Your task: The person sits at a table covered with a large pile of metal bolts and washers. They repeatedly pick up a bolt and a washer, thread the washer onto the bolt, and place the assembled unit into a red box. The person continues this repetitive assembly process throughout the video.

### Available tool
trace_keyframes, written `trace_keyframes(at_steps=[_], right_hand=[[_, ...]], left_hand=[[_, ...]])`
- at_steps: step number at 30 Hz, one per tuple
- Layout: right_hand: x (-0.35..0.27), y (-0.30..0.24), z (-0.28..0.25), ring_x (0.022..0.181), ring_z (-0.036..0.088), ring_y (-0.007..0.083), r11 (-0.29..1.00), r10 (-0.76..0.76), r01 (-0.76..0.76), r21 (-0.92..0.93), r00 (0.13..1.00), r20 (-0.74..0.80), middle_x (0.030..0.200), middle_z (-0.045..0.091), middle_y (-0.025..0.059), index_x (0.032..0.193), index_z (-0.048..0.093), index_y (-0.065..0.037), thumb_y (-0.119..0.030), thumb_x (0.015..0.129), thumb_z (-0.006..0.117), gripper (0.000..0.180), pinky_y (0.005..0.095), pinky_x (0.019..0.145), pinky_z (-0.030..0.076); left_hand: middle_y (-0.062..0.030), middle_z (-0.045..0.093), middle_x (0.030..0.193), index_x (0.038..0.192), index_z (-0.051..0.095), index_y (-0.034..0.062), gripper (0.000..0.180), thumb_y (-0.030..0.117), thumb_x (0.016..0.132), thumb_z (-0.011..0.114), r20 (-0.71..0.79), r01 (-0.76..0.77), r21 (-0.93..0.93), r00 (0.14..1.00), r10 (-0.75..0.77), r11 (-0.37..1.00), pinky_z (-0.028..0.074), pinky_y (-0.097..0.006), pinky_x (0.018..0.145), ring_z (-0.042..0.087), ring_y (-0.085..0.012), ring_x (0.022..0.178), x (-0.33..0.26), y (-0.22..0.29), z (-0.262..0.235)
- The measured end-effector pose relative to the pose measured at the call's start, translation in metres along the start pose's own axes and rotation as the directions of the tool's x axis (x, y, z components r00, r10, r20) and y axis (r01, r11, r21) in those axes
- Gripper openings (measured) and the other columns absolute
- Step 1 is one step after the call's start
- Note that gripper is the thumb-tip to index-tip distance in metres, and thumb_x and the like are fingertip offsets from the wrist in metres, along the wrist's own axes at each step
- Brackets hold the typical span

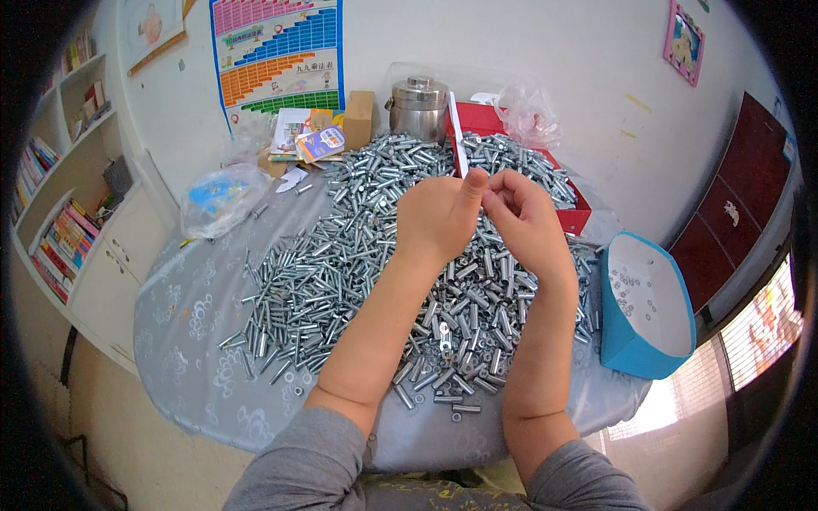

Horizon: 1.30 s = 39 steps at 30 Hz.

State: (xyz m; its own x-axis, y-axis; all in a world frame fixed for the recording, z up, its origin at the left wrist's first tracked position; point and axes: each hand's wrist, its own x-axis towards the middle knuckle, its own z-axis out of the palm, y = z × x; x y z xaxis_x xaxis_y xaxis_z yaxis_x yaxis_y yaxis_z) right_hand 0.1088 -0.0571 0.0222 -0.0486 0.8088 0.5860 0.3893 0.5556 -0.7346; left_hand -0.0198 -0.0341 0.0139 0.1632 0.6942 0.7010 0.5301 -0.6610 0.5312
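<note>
My left hand (pixel 434 215) is closed above the middle of a large heap of silvery bolts (pixel 307 272), its thumb pointing up. Right beside it, my right hand (pixel 535 226) is also closed, thumb and forefinger pinched near the left thumb. Whatever the fingers hold is hidden or too small to name. Below my forearms lie short metal sleeves (pixel 469 328), mixed with small nuts or rings (pixel 457 417) at the heap's near edge. Behind the hands, a red box (pixel 579 217) holds more metal pieces.
A blue bin (pixel 626 345) with small rings inside stands at the table's right. Along the back are a steel canister (pixel 418 106), booklets (pixel 319 143) and a clear plastic bag (pixel 528 115). Another bag (pixel 223 200) with blue contents sits at left on the grey tablecloth (pixel 183 349).
</note>
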Motion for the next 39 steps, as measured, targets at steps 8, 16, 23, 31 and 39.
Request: trace_keyframes(at_steps=[8,16,23,31,39], right_hand=[[-0.006,-0.006,-0.002,0.060,0.047,0.0115,0.995,0.029,-0.032,0.093,0.999,0.032,0.063,0.052,0.0055,0.097,0.053,0.001,-0.009,0.081,0.050,0.019,0.0262,0.055,0.038],[-0.003,-0.013,-0.008,0.055,0.045,0.0108,0.993,0.114,-0.112,0.046,0.993,-0.023,0.059,0.050,0.0035,0.089,0.058,0.000,-0.014,0.082,0.041,0.023,0.0250,0.052,0.036],[0.001,-0.003,-0.005,0.057,0.047,0.0103,0.995,0.099,-0.099,0.019,0.995,-0.024,0.059,0.051,0.0039,0.091,0.058,0.000,-0.021,0.083,0.047,0.024,0.0257,0.052,0.037],[0.001,-0.001,0.004,0.060,0.053,0.0150,0.997,0.076,-0.076,-0.001,0.996,-0.041,0.068,0.055,0.0083,0.096,0.054,-0.001,-0.026,0.086,0.045,0.028,0.0293,0.058,0.041],[0.005,0.005,0.008,0.056,0.042,0.0064,0.947,0.081,-0.067,0.314,0.996,-0.033,0.063,0.046,-0.0009,0.094,0.054,0.001,-0.016,0.086,0.041,0.023,0.0227,0.050,0.033]], left_hand=[[-0.0147,0.056,0.056,0.056,0.058,0.0059,0.080,0.060,0.087,0.008,0.028,-0.004,0.069,1.000,0.002,0.998,0.040,-0.044,0.051,0.055,-0.0354,0.057,0.001,0.001,0.003],[-0.0146,0.055,0.055,0.055,0.058,0.0058,0.079,0.059,0.087,0.009,0.021,0.035,0.083,0.999,-0.036,0.996,0.041,-0.043,0.052,0.055,-0.0353,0.057,0.002,0.002,0.002],[-0.0161,0.055,0.056,0.056,0.057,0.0051,0.078,0.058,0.088,0.009,0.045,0.037,0.102,0.998,-0.041,0.994,0.040,-0.045,0.053,0.055,-0.0369,0.059,0.001,0.006,0.001],[-0.0193,0.052,0.055,0.052,0.051,0.0028,0.079,0.053,0.090,0.004,0.054,0.035,0.132,0.998,-0.042,0.991,0.038,-0.048,0.055,0.052,-0.0398,0.058,0.002,0.005,0.006],[-0.0172,0.053,0.054,0.052,0.051,0.0034,0.079,0.053,0.090,0.004,0.028,0.047,0.104,0.998,-0.050,0.993,0.038,-0.047,0.055,0.052,-0.0383,0.057,0.002,0.007,0.004]])
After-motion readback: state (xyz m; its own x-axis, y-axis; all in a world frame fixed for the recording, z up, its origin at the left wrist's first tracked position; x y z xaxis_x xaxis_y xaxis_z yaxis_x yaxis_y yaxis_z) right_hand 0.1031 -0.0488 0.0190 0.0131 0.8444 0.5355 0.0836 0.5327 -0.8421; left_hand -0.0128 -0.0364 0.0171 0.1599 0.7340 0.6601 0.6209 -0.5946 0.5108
